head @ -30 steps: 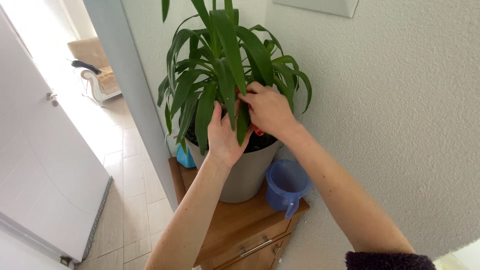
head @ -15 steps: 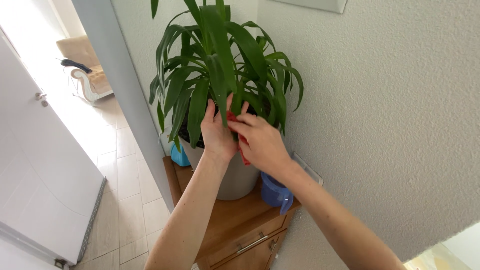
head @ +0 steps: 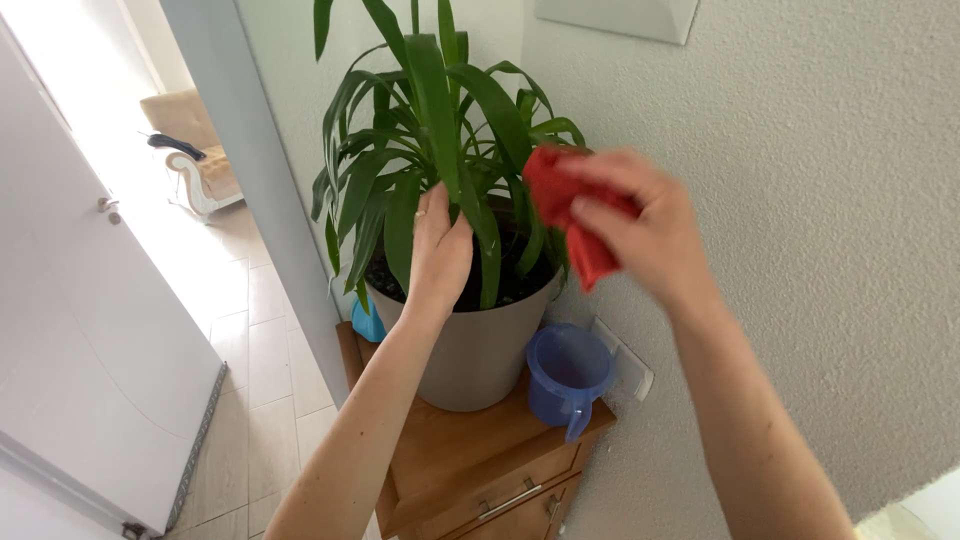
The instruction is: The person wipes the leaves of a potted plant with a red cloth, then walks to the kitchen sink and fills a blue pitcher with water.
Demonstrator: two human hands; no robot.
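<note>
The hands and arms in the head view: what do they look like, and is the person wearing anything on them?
Both are bare: no gloves or watch, and no sleeve shows in this view. The left hand seems to carry a thin ring on one finger. The right hand is motion-blurred, so any ring there cannot be told.

Only one view here, I'm watching through the head cam. It's looking down and forward from above the arms, sitting close to the potted plant (head: 440, 150) on the wooden cabinet (head: 470, 450), facing into the wall corner. The doorway and tiled floor (head: 255, 350) are showing off left.
</note>
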